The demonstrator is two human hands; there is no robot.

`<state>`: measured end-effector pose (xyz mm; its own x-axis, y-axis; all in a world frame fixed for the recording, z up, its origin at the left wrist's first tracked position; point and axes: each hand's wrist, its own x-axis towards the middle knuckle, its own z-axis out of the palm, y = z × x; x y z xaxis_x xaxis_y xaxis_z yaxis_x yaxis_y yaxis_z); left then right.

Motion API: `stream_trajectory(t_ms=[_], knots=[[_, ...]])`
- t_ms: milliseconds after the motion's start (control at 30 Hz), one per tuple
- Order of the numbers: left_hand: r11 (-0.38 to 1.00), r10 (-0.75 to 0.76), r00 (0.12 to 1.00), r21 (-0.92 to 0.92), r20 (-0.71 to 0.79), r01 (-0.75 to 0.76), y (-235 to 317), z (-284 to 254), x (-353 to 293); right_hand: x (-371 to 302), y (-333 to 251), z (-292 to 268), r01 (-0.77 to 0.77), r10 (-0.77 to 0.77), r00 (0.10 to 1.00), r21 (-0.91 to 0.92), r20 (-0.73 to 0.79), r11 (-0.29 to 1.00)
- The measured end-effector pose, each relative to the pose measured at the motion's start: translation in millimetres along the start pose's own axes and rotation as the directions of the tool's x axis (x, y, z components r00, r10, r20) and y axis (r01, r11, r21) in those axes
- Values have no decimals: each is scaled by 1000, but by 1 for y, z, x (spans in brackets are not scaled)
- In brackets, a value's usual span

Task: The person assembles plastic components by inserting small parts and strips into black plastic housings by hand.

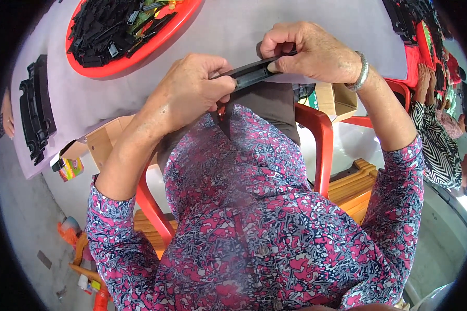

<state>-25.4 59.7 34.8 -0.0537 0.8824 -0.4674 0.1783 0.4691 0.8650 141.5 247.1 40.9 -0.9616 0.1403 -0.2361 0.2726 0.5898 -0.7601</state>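
Observation:
A long, narrow black plastic part [252, 75] with a channel along its length is stretched between my two hands, above my lap at the table's near edge. My left hand [194, 85] pinches its left end between thumb and curled fingers. At the other end, my right hand [308, 52] grips it, the thumb pressed on the channel and the fingers curled behind. The right end sits a little higher than the left. Just below my left hand, a small dark pointed item with a bit of red [222, 118] shows partly; its kind is unclear.
A red basin [124, 70] heaped with black plastic parts stands at the back left of the covered table [228, 31]. Stacked black car-shaped parts [33, 111] lie at the left edge. Cardboard boxes [324, 101] sit below, beside a red chair [321, 140]. Other people sit at the right.

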Motion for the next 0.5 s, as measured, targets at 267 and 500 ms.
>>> stream_trajectory(t_ms=[267,500], knots=[[1000,8,1000,-28,-25,-9,-4,2,2,3,4,3,24,-24,999,-12,-21,1000],[999,-31,999,-9,40,31,-4,0,2,4,3,2,22,-22,1000,-6,-14,1000]])
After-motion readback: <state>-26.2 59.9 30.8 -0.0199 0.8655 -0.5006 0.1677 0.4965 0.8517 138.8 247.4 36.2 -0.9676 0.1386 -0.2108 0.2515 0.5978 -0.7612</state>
